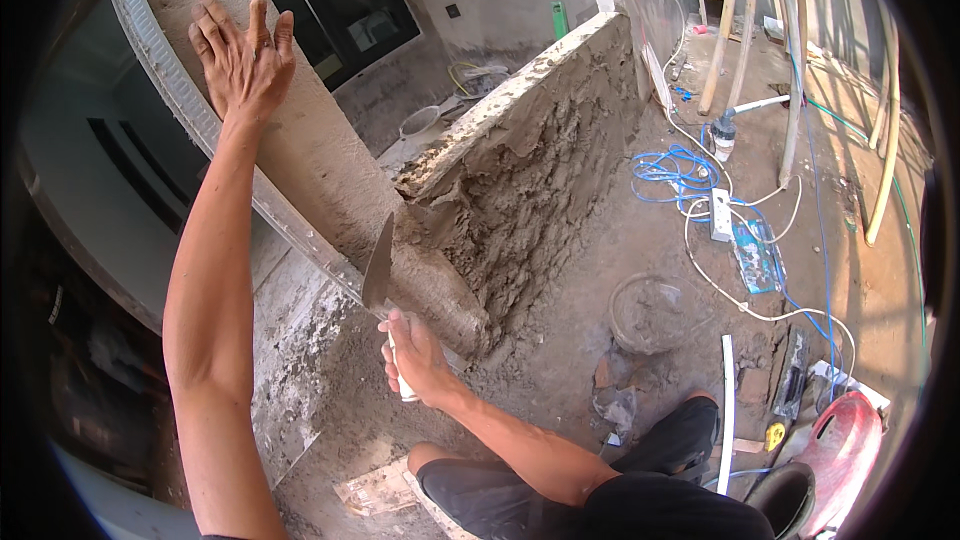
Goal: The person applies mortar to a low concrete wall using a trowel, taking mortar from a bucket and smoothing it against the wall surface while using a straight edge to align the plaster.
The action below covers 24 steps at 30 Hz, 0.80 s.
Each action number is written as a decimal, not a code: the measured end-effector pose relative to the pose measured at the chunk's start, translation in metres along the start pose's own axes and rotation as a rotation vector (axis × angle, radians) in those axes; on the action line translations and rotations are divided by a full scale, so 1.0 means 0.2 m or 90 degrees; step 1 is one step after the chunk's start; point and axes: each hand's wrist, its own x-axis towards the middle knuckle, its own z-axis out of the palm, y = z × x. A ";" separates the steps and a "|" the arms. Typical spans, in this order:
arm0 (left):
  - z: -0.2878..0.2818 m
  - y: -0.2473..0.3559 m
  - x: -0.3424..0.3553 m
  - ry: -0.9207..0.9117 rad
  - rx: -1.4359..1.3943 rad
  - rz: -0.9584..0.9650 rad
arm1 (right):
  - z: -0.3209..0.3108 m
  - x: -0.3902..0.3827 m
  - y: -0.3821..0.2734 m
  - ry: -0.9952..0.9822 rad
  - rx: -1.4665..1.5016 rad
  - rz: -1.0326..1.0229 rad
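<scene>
My left hand (243, 68) lies with its fingers spread on the plastered face of a column (305, 145), high up near its ribbed edge strip (160, 50). Lower down, my right hand (418, 358) is wrapped round the pale handle of a pointed trowel (378, 268). The trowel's blade points upward beside the column's foot, close to its edge; whether it touches the surface I cannot tell. Rough wet mortar coats the low wall (540, 155) that runs from the column toward the back.
On the ground to the right lie a coiled blue cable (677, 172), a white power strip (720, 215) and a white pipe (727, 410). A red tub (845, 450) stands at the lower right. Wooden poles (722, 30) rise at the back right. A bucket (422, 123) is behind the wall.
</scene>
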 end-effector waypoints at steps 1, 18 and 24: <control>-0.01 -0.01 0.00 -0.007 0.002 0.003 | -0.06 0.00 0.02 0.036 0.040 -0.006; -0.04 0.05 0.00 -0.016 0.037 -0.018 | -0.07 0.21 -0.13 0.087 -0.135 -0.087; -0.11 0.11 0.05 -0.118 0.175 -0.024 | -0.27 0.09 -0.12 0.015 -0.235 -0.101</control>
